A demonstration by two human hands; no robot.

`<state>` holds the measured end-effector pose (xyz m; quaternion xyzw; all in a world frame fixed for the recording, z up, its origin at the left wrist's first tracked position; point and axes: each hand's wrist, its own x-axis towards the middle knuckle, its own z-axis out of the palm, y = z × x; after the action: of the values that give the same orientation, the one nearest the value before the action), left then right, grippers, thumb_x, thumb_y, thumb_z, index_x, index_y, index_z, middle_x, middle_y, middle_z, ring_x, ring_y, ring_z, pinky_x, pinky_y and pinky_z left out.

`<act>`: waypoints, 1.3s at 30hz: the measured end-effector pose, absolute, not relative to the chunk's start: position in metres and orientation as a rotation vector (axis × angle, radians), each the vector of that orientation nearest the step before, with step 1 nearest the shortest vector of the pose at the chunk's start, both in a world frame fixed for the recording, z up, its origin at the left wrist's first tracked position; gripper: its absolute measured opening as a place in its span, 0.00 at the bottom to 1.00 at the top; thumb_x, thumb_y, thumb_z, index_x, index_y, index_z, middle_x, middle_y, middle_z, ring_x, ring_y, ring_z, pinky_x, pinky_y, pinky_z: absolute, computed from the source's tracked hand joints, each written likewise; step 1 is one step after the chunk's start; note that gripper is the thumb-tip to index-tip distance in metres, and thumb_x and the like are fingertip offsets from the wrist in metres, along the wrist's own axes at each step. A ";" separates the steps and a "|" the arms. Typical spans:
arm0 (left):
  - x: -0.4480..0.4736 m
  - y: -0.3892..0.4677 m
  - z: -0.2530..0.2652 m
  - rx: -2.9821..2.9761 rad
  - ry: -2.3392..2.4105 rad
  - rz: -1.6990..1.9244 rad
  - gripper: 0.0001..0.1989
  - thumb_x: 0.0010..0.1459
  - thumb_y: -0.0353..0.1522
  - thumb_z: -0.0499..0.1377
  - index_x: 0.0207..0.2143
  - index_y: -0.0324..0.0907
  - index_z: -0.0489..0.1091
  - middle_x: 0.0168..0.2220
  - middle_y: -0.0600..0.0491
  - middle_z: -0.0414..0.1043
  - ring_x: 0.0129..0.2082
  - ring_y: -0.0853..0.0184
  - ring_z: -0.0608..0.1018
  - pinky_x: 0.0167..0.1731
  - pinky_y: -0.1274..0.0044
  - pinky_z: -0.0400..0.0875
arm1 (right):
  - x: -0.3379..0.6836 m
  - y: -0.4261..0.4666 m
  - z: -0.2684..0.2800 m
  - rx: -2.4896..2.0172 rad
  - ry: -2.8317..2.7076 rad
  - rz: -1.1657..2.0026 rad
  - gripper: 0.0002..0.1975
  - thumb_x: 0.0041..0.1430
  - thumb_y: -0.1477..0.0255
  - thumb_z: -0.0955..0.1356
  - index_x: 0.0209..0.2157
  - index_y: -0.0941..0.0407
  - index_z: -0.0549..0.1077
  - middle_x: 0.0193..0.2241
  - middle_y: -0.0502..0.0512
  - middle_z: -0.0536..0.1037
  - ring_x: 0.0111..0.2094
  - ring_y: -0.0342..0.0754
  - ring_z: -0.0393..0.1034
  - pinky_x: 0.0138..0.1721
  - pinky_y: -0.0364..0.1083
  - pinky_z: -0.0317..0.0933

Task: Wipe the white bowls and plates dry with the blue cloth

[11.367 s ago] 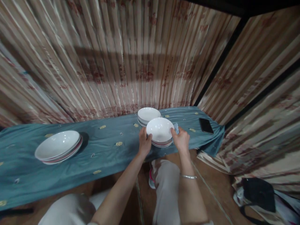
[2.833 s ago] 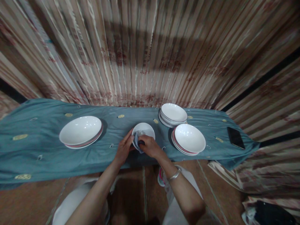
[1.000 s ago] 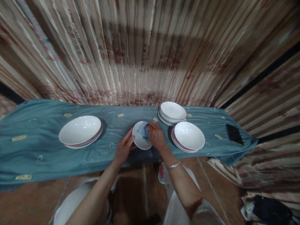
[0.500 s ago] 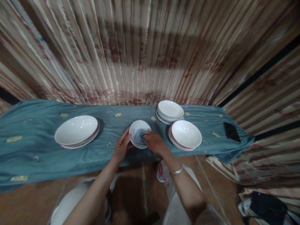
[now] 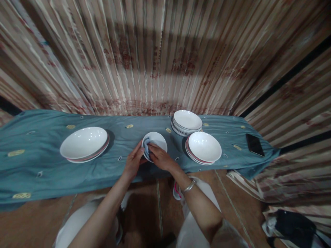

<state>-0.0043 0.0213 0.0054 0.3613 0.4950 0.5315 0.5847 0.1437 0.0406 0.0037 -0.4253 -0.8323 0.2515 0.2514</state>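
Note:
A small white bowl [image 5: 159,138] is in front of me at the near side of the table. My left hand [image 5: 134,159] grips its left rim, thumb on the edge and fingers around the outside. Inside the bowl, my right hand [image 5: 159,156] presses a blue cloth [image 5: 146,146] against the left inner wall. The right fingers are closed on the cloth and partly hide it. A silver bracelet [image 5: 190,186] circles the right wrist.
Stacked white bowls with a reddish layer stand left [image 5: 84,143] and right [image 5: 204,146]. Behind the right stack is a pile of dark-rimmed white plates [image 5: 187,120]. A black phone [image 5: 254,144] lies on the teal tablecloth [image 5: 51,172]. A pleated curtain [image 5: 144,69] hangs behind.
My right hand has moved left with the cloth, from the bowl's right and middle part to its left inner side. My left hand keeps its hold on the rim.

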 end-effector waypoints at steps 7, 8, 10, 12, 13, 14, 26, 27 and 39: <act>-0.004 0.019 0.008 0.850 1.140 1.240 0.35 0.45 0.45 0.66 0.56 0.46 0.69 0.58 0.48 0.68 0.55 0.52 0.71 0.39 0.69 0.78 | 0.143 0.040 0.006 -1.356 -2.388 0.431 0.25 0.60 0.83 0.57 0.59 0.67 0.60 0.62 0.68 0.59 0.62 0.51 0.55 0.63 0.50 0.52; -0.003 0.019 0.008 0.845 1.143 1.242 0.34 0.45 0.45 0.66 0.56 0.46 0.69 0.58 0.48 0.68 0.55 0.52 0.71 0.39 0.69 0.78 | 0.144 0.039 0.009 -1.402 -2.407 0.405 0.25 0.60 0.83 0.57 0.59 0.66 0.61 0.62 0.68 0.60 0.61 0.51 0.57 0.62 0.50 0.53; -0.003 0.019 0.007 0.834 1.152 1.246 0.34 0.45 0.45 0.66 0.56 0.46 0.69 0.57 0.48 0.68 0.55 0.52 0.71 0.39 0.69 0.78 | 0.147 0.038 0.014 -1.497 -2.447 0.363 0.24 0.60 0.82 0.58 0.57 0.64 0.64 0.60 0.65 0.63 0.59 0.52 0.60 0.60 0.50 0.55; -0.003 0.020 0.007 0.833 1.160 1.249 0.34 0.45 0.45 0.66 0.55 0.46 0.70 0.57 0.48 0.69 0.55 0.52 0.71 0.39 0.69 0.78 | 0.150 0.037 0.019 -1.575 -2.492 0.341 0.21 0.60 0.82 0.58 0.53 0.62 0.69 0.57 0.63 0.68 0.55 0.53 0.63 0.57 0.50 0.57; -0.002 0.020 0.007 0.837 1.163 1.249 0.33 0.45 0.45 0.66 0.55 0.46 0.70 0.57 0.49 0.69 0.54 0.52 0.71 0.39 0.69 0.77 | 0.151 0.036 0.022 -1.598 -2.514 0.344 0.19 0.60 0.82 0.58 0.50 0.62 0.71 0.54 0.62 0.70 0.54 0.53 0.64 0.56 0.49 0.58; -0.002 0.020 0.007 0.843 1.164 1.249 0.34 0.45 0.46 0.66 0.55 0.46 0.70 0.56 0.49 0.70 0.54 0.52 0.72 0.39 0.69 0.77 | 0.153 0.036 0.023 -1.610 -2.531 0.358 0.19 0.60 0.82 0.58 0.47 0.61 0.73 0.53 0.62 0.72 0.52 0.53 0.66 0.54 0.49 0.59; -0.003 0.023 0.004 0.834 1.180 1.261 0.36 0.43 0.46 0.67 0.55 0.43 0.70 0.52 0.47 0.73 0.45 0.57 0.77 0.32 0.73 0.77 | 0.165 0.043 0.023 -1.224 -2.321 0.967 0.10 0.53 0.79 0.65 0.33 0.57 0.78 0.30 0.49 0.78 0.34 0.43 0.70 0.37 0.40 0.59; -0.003 0.023 0.003 0.834 1.191 1.258 0.36 0.43 0.46 0.67 0.55 0.43 0.70 0.51 0.47 0.74 0.44 0.57 0.77 0.30 0.75 0.77 | 0.164 0.043 0.021 -1.226 -2.242 1.016 0.09 0.52 0.79 0.65 0.31 0.58 0.78 0.27 0.47 0.76 0.31 0.42 0.69 0.34 0.39 0.58; 0.000 0.021 0.007 0.889 1.172 1.248 0.33 0.43 0.48 0.66 0.51 0.45 0.73 0.58 0.48 0.69 0.51 0.54 0.75 0.34 0.74 0.78 | 0.129 0.046 0.011 -1.120 -1.521 1.047 0.09 0.49 0.70 0.67 0.31 0.58 0.76 0.26 0.48 0.75 0.29 0.45 0.69 0.34 0.42 0.63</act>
<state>-0.0005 0.0213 0.0072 0.3788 0.4993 0.5315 0.5698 0.1294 0.0457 0.0109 -0.4573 -0.6212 0.4276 0.4714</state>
